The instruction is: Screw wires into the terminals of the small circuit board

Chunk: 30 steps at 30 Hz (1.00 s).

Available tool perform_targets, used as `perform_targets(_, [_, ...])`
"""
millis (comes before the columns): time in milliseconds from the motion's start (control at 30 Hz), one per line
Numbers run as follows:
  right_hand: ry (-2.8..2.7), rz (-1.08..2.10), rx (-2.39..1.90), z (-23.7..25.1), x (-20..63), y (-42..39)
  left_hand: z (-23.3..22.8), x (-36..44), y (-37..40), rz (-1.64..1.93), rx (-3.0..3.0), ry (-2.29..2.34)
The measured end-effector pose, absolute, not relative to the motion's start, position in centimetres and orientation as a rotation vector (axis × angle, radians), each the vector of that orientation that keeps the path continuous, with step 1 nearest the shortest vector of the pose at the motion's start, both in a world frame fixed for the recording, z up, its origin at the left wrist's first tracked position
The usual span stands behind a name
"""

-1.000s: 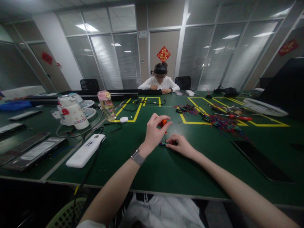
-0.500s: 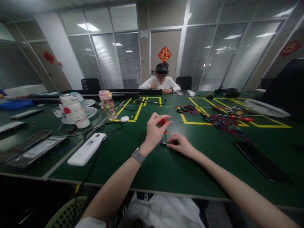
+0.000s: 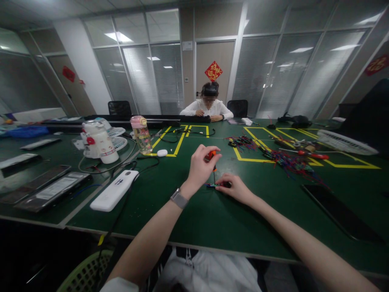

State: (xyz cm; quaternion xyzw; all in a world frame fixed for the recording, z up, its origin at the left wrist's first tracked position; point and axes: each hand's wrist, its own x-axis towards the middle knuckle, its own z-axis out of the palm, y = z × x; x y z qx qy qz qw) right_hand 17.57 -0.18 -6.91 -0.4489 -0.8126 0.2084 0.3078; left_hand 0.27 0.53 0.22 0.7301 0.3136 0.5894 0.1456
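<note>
My left hand [image 3: 200,167] grips a small screwdriver with an orange handle [image 3: 212,155], held upright with its thin shaft pointing down. The tip meets a small dark part with coloured wires [image 3: 212,185] lying on the green table [image 3: 194,219]. My right hand [image 3: 235,187] rests flat on the table and pins that part down with its fingers. A grey watch sits on my left wrist.
A white power bank [image 3: 114,190] with a cable lies to the left, with phones [image 3: 51,190], a white bottle [image 3: 99,142] and a pink-lidded bottle [image 3: 142,134] beyond. Bundles of coloured wires [image 3: 288,162] and a red screwdriver [image 3: 313,154] lie right. A person [image 3: 209,106] sits opposite.
The view has shifted a little to the left and down. My left hand has turned slightly on the screwdriver handle; my right hand stays on the part.
</note>
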Motion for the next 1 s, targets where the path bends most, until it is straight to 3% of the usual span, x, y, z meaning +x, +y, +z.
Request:
perform_targets(133, [-2.153, 0.558, -1.184, -7.1, 17.7, -0.1, 0.4, -0.4, 0.6, 1.728, 2.148, 1.02])
perform_targets(367, [-2.181, 0.522, -1.17, -6.9, 17.6, -0.2, 0.3, 0.0, 0.4, 1.591, 2.072, 0.704])
perform_targets(567, [-2.157, 0.538, -1.184, -6.9, 17.5, -0.2, 0.3, 1.1, -0.9, 1.8, 2.197, 0.845])
perform_targets(800, [-2.188, 0.51, -1.186, -6.7, 17.5, -0.4, 0.3, 0.9, -1.3, 1.582, 2.309, 0.756])
perform_targets(1000, [-2.19, 0.48, -1.19, -6.7, 17.4, -0.4, 0.3, 0.7, -0.8, 1.707, 2.335, 0.962])
